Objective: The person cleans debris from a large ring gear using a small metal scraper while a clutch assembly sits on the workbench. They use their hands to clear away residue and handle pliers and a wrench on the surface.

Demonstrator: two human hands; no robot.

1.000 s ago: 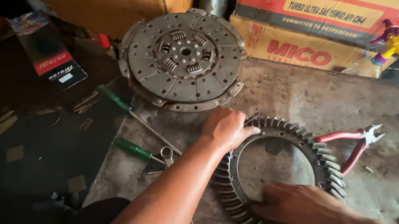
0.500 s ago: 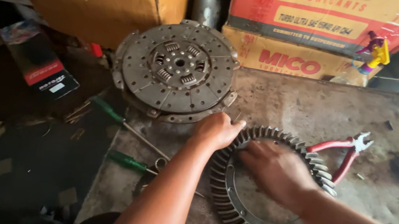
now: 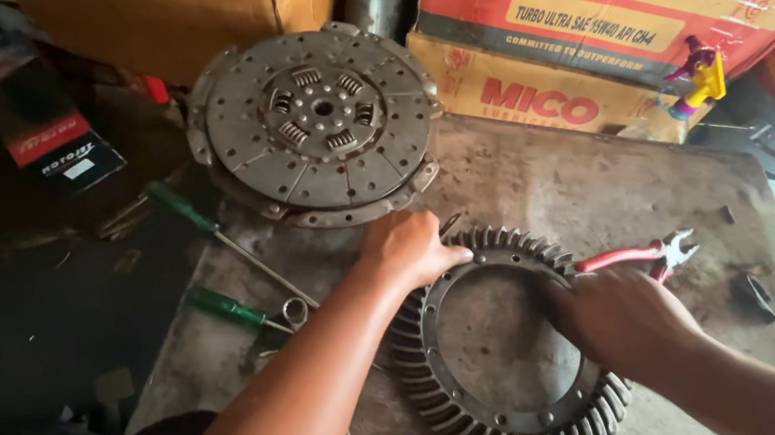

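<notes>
My left hand and right hand grip opposite sides of the flat gear ring, fingers curled over its upper rim.

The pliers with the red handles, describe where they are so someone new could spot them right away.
On the grey metal table, look past the large toothed ring gear to its far right side. The red-handled pliers lie there, just beyond the right hand; the other hand tools have green handles.

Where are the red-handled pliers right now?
The red-handled pliers lie on the grey metal bench, toward its right side, just beyond the right hand and the big toothed steel ring gear.
</notes>
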